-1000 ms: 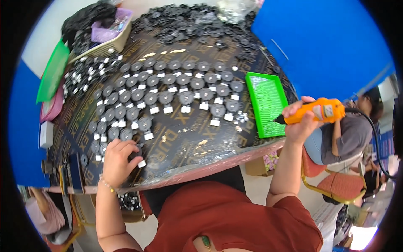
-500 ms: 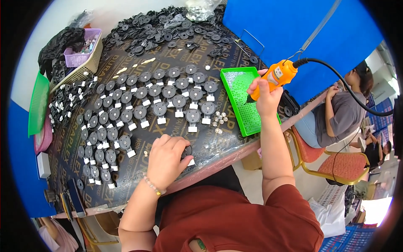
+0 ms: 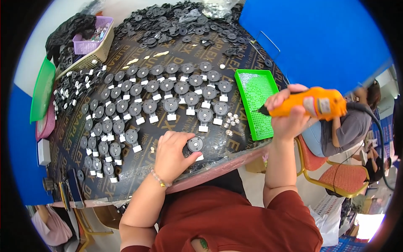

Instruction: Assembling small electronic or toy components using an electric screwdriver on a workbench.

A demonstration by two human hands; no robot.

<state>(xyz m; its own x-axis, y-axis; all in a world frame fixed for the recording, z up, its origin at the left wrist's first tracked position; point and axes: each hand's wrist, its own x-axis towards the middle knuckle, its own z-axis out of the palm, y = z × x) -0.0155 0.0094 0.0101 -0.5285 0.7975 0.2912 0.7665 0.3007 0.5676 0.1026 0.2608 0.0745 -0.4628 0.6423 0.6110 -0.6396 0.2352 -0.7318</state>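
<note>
1. Near edge. The pink-wrapped border (image 3: 210,178) of the table (image 3: 138,176) curves across in front of the person; bare tabletop lies just inside it, on both sides of the left hand.
2. Left hand (image 3: 173,153). Thumb and fingers close on the left rim of one dark disc (image 3: 195,144), which lies near the border, its single white tab (image 3: 200,158) turned toward the person.
3. Right hand (image 3: 289,119). Wrapped around one orange power driver (image 3: 323,104), raised; the tip appears over the tray, and I cannot tell whether it touches. One black cable (image 3: 371,115) trails off rightward.
4. Tray (image 3: 252,133). One, green, with raised rims and small silvery pieces inside. Open tabletop separates it from the gripped disc; a cluster of about ten shiny small parts (image 3: 231,121) sits just beside its left rim.
5. Tabbed discs (image 3: 171,105). I count roughly forty in curving rows; overlap prevents an exact figure. Gaps between neighbours are narrow.
6. Far edge. One heap of black pieces (image 3: 182,30), uncountable, crowds the border. To its left, one purple basket (image 3: 86,47) sits within one cream basket (image 3: 107,46).
</note>
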